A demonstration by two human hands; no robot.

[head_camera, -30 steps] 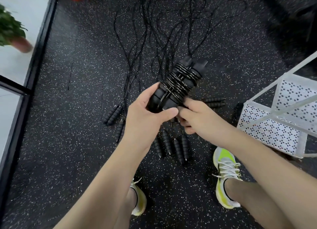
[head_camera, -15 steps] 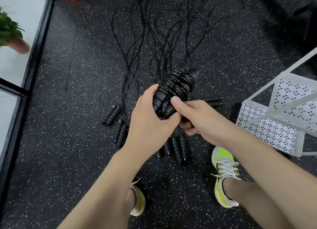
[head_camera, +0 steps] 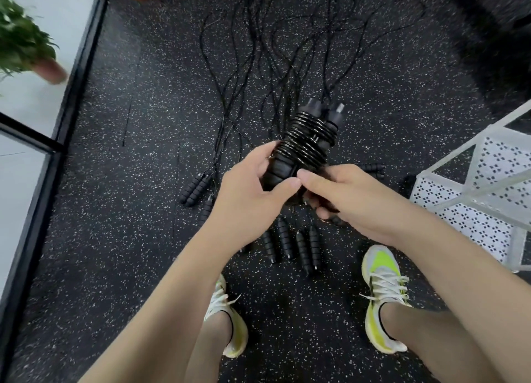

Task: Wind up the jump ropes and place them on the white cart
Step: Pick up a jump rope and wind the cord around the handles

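Far left, a potted plant (head_camera: pixel 24 49) stands beyond a black frame. At centre, the left hand (head_camera: pixel 247 198) grips the near end of a wound jump rope (head_camera: pixel 304 144) (cord coiled around both handles), held above the speckled floor (head_camera: pixel 115 239). The right hand (head_camera: pixel 344 198) pinches the same end, thumbs nearly touching. Loose ropes (head_camera: pixel 275 52) lie beyond, spare handles (head_camera: pixel 293 244) below. At right stands the white cart (head_camera: pixel 471 210).

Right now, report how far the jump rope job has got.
Done: one jump rope has its cord coiled around its paired handles. In hand: left hand and right hand both grip that bundle. Left: it is not yet on the white cart, and the other ropes lie unwound on the floor, handles near the shoes.
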